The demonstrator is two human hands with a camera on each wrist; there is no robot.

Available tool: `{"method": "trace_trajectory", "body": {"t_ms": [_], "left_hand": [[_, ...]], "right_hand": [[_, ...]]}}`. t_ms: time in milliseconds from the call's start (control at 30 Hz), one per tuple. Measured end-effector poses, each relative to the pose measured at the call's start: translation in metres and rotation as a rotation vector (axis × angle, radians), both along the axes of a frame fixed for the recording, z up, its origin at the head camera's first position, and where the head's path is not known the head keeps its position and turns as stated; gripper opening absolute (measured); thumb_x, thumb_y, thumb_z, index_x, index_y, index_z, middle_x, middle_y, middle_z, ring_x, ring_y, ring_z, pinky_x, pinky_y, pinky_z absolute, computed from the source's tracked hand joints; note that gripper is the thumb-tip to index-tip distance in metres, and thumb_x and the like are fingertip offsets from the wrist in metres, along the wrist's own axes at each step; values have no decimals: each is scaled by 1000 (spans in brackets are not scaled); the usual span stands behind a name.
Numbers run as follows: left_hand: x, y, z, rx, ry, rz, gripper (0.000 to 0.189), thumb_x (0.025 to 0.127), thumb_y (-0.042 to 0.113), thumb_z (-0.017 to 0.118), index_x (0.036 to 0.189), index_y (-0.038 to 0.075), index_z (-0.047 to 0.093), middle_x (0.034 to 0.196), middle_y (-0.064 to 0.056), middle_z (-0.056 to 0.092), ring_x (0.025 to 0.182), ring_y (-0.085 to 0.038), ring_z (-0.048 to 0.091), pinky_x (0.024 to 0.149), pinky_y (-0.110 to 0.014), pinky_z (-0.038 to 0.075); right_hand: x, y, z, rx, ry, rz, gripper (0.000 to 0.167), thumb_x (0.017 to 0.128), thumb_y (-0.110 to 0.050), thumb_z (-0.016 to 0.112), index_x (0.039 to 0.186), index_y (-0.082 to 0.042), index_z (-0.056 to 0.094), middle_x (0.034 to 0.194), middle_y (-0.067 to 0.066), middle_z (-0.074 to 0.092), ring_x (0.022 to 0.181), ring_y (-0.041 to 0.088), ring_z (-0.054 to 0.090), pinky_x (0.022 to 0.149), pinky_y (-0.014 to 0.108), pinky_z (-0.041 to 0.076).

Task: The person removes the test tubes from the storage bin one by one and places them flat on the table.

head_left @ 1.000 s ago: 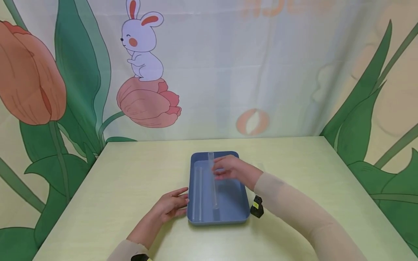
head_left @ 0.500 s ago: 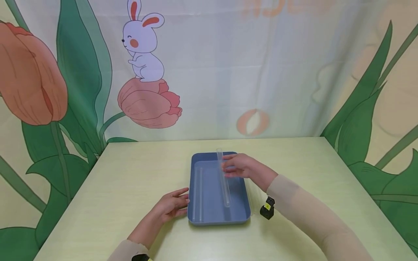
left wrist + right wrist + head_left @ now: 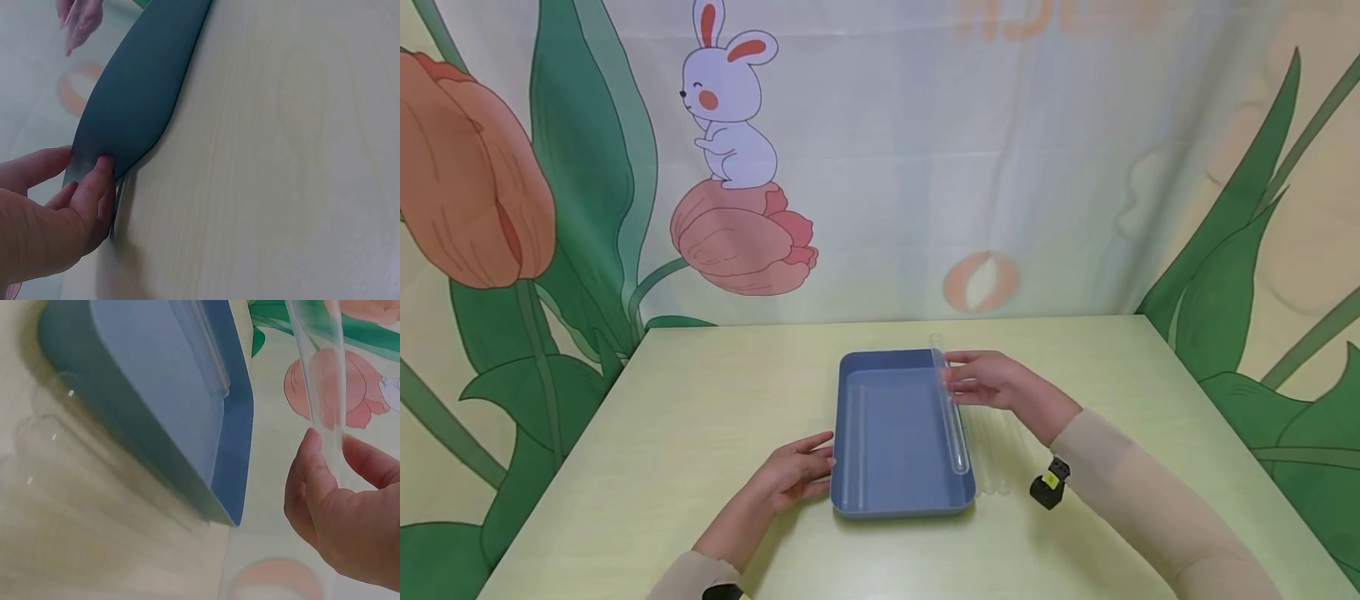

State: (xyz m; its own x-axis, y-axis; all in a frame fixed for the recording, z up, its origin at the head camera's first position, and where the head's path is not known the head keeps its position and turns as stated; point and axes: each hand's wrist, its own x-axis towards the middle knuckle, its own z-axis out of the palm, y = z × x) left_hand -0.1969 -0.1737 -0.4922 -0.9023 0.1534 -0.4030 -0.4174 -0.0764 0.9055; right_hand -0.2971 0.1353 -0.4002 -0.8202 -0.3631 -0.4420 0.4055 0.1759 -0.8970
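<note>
My right hand (image 3: 988, 380) pinches a clear test tube (image 3: 956, 437) between thumb and fingertips, near its upper end. The tube slants over the right side of a blue tray (image 3: 898, 454), its rounded end toward me. In the right wrist view the held test tube (image 3: 325, 381) rises from between the fingertips. Along the tray's left side, inside, lies clear tubing (image 3: 856, 450) lengthwise. My left hand (image 3: 790, 473) rests its fingertips against the tray's left outer wall, as the left wrist view shows with the fingers (image 3: 94, 187) at the wall.
Several clear test tubes (image 3: 996, 467) lie on the pale wooden table just right of the tray, faint against the wood; their rounded ends (image 3: 53, 434) show in the right wrist view. A printed curtain (image 3: 880, 167) hangs behind the table's far edge.
My right hand has carried the test tube rightward from the middle of the tray to above its right wall. The left hand and the tray have stayed in place.
</note>
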Motion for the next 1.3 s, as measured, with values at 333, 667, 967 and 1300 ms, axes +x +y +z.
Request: {"method": "trace_trajectory", "body": {"t_ms": [333, 667, 967, 1300], "left_hand": [[0, 0, 0, -3, -8, 8, 64, 96, -5, 58, 156, -4, 36, 158, -32, 41, 105, -16, 70, 88, -35, 62], [1, 0, 1, -11, -9, 5, 63, 97, -4, 58, 156, -3, 36, 158, -31, 40, 106, -16, 70, 87, -35, 62], [1, 1, 4, -26, -22, 23, 60, 98, -5, 57, 155, -2, 39, 157, -32, 42, 105, -17, 70, 87, -35, 63], [1, -1, 1, -17, -11, 8, 61, 98, -4, 57, 155, -3, 38, 158, -32, 40, 107, -18, 70, 90, -37, 62]], "right_hand": [[2, 30, 2, -2, -2, -27, 63, 104, -8, 55, 161, -1, 27, 100, -4, 62, 83, 3, 65, 77, 18, 60], [5, 57, 5, -4, 14, -63, 63, 104, -5, 53, 161, 1, 25, 92, -12, 67, 84, 1, 67, 76, 17, 59], [3, 79, -3, -1, -1, -108, 65, 104, -5, 54, 161, 1, 23, 93, -12, 68, 83, 2, 67, 76, 17, 59], [4, 95, -17, 44, 5, -151, 63, 104, -7, 55, 159, 2, 28, 95, -10, 68, 87, 4, 68, 77, 18, 60]]}}
